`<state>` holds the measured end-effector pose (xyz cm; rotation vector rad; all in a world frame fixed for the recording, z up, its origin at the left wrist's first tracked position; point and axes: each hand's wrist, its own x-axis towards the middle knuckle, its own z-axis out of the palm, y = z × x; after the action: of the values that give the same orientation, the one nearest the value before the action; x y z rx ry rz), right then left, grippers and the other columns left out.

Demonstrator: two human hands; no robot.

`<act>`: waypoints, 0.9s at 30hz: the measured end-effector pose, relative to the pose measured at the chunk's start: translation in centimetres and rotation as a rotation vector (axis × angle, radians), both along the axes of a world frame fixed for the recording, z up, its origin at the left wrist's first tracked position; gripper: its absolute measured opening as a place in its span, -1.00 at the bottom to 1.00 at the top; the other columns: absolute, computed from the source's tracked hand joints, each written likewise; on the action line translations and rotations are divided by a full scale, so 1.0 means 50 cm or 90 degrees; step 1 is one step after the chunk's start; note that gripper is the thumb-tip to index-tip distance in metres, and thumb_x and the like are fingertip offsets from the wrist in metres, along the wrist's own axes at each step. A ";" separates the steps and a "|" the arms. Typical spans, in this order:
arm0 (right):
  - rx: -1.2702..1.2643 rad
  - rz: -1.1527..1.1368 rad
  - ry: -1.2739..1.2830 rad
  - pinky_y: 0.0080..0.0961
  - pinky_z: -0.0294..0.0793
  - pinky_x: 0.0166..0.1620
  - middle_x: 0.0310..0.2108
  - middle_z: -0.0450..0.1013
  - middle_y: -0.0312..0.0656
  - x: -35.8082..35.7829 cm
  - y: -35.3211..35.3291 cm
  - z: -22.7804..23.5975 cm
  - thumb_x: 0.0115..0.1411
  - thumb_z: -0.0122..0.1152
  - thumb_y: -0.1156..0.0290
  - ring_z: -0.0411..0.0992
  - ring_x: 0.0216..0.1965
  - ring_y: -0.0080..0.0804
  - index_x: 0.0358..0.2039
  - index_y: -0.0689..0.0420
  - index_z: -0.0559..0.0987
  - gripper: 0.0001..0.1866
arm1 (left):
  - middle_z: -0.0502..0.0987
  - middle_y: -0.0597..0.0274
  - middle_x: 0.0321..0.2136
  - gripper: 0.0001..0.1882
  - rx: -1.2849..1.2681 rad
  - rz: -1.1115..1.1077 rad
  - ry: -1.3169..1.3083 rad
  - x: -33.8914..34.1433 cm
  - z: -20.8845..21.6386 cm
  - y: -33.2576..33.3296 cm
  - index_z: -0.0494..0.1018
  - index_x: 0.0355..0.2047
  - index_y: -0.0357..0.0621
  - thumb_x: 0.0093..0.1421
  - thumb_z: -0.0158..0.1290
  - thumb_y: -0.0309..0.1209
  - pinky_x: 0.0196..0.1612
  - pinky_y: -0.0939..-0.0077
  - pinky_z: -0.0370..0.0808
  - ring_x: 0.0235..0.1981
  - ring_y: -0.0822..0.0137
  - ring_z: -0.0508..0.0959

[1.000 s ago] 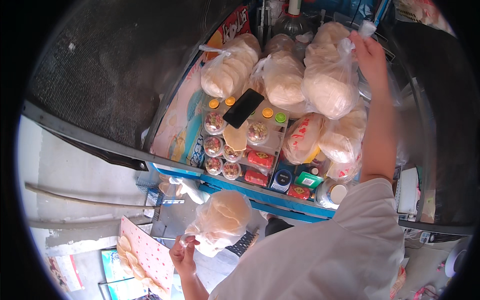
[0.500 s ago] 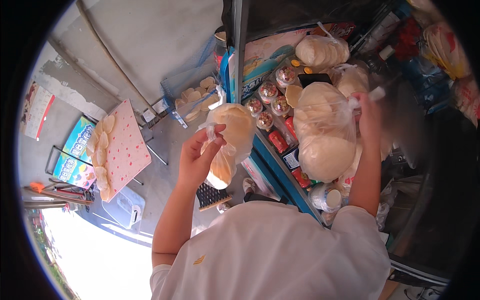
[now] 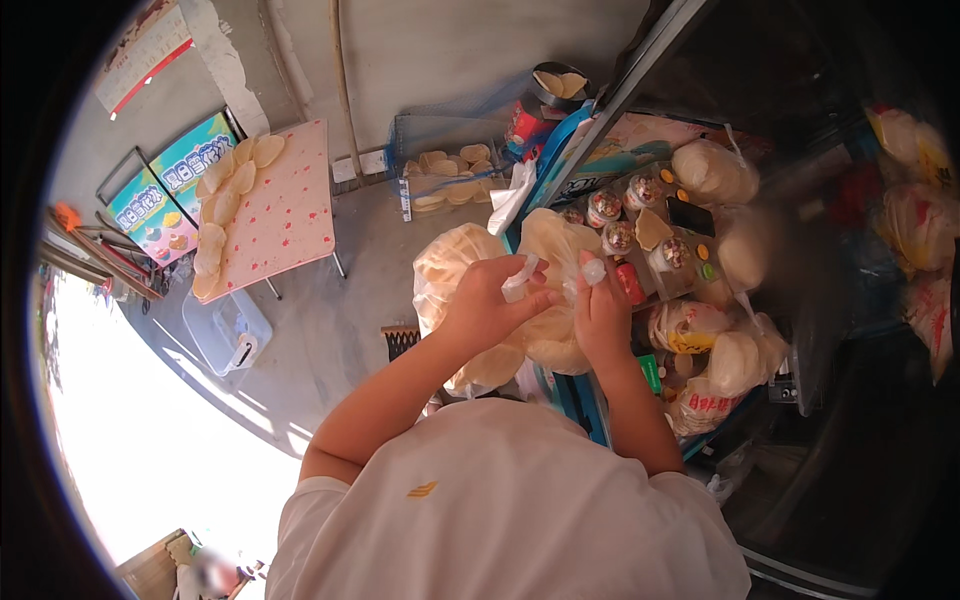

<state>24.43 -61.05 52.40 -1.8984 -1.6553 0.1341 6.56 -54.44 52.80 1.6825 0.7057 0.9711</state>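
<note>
My left hand [image 3: 487, 306] is closed around the gathered neck of a clear plastic bag [image 3: 450, 265] filled with pale, thin, round crackers. Right beside it, my right hand [image 3: 604, 318] grips the knotted top of a second clear bag of crackers [image 3: 546, 236]. The two bags hang side by side in front of my chest, apparently touching, and the hands are close together. Part of each bag is hidden behind my fingers and wrists.
On my right, a counter carries several domed cups [image 3: 617, 237], a black phone [image 3: 691, 216] and more cracker bags [image 3: 716, 171]. A pink spotted table [image 3: 290, 205] with loose crackers [image 3: 228, 205] stands left. Near it lies a clear plastic bin [image 3: 225, 335]. A mesh-covered box of crackers [image 3: 455, 178] sits beyond.
My right hand has lifted its cracker bag off the counter and brought it left, next to the bag in my left hand. The view has turned toward the right.
</note>
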 end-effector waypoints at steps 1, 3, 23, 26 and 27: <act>-0.007 0.019 -0.048 -0.27 0.40 -0.05 -0.03 0.38 0.00 -0.026 0.002 -0.006 0.22 -0.01 0.45 0.36 -0.01 0.01 0.07 0.17 0.35 -0.61 | 0.53 0.06 -0.49 -0.59 0.067 0.051 -0.012 0.001 -0.013 -0.005 0.50 -0.34 -0.28 -0.08 0.30 -0.21 -0.33 0.36 0.46 -0.45 0.09 0.54; -0.019 0.057 -0.116 -0.26 0.41 -0.06 0.00 0.34 -0.02 -0.063 0.004 -0.029 0.15 0.05 0.47 0.34 0.00 -0.02 0.13 0.16 0.28 -0.51 | 0.53 0.01 -0.43 -0.57 0.021 0.058 0.160 -0.015 -0.007 -0.013 0.48 -0.29 -0.30 -0.05 0.28 -0.21 -0.29 0.37 0.44 -0.38 0.11 0.54; -0.090 0.229 -0.071 -0.26 0.39 -0.04 -0.01 0.31 0.03 -0.128 0.027 -0.085 0.08 0.18 0.37 0.36 -0.05 -0.04 0.18 0.23 0.18 -0.33 | 0.54 0.31 -0.32 -0.81 -0.383 0.043 -0.149 -0.064 -0.177 0.013 0.46 -0.21 -0.26 0.14 0.06 -0.54 -0.13 0.59 0.43 -0.25 0.49 0.51; -0.084 0.211 -0.070 -0.22 0.28 0.05 0.09 0.20 0.04 -0.076 0.021 -0.090 0.04 0.26 0.17 0.28 0.03 -0.04 0.20 0.23 0.16 -0.21 | 0.54 0.29 -0.30 -0.81 -0.385 0.093 -0.101 -0.060 -0.149 0.029 0.46 -0.21 -0.26 0.14 0.00 -0.60 -0.12 0.59 0.42 -0.25 0.46 0.51; -0.038 0.179 -0.103 -0.22 0.28 0.04 0.10 0.19 0.03 -0.050 0.021 -0.101 0.04 0.26 0.15 0.26 0.03 -0.04 0.19 0.23 0.17 -0.21 | 0.54 0.28 -0.29 -0.79 -0.398 0.098 -0.114 -0.065 -0.150 0.035 0.46 -0.21 -0.26 0.12 -0.01 -0.63 -0.10 0.59 0.41 -0.23 0.46 0.51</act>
<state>21.94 -59.99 47.35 -1.7485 -2.0447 0.1477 3.33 -52.67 45.31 0.9955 0.9126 0.8747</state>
